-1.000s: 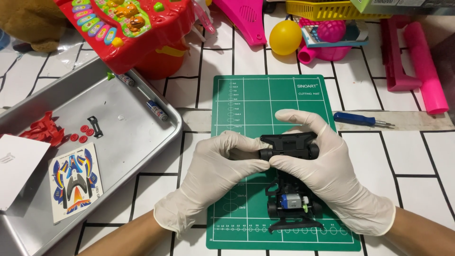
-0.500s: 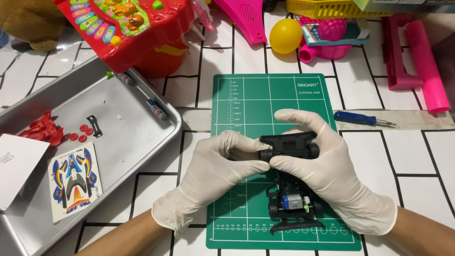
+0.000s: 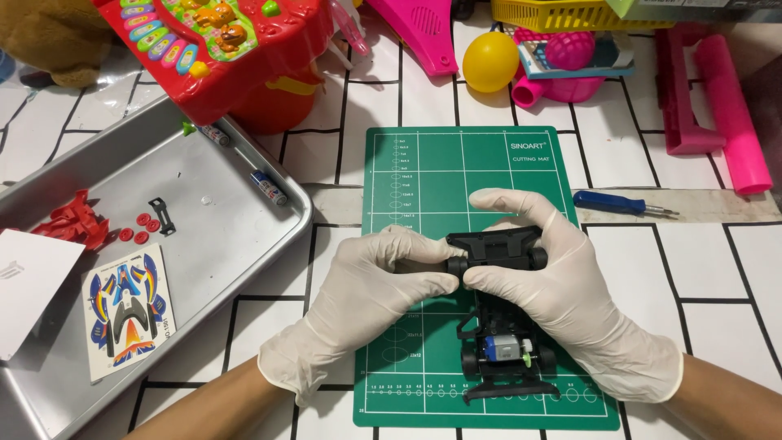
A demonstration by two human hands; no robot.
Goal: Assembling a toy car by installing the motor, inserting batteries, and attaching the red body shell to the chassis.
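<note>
Both gloved hands work at the front end of a small black plastic toy car (image 3: 501,326) that lies on the green cutting mat (image 3: 423,163): the left hand (image 3: 371,301) has its fingers clenched on the left front wheel and axle, and the right hand (image 3: 562,293) is curled around the front bumper. This looks like the fitting of a front wheel, which I judge calls for a straight, steady push along the axle. The rear shows a shiny motor, and a smooth metal tray (image 3: 228,236) with red parts sits to the left on the tiled surface.
</note>
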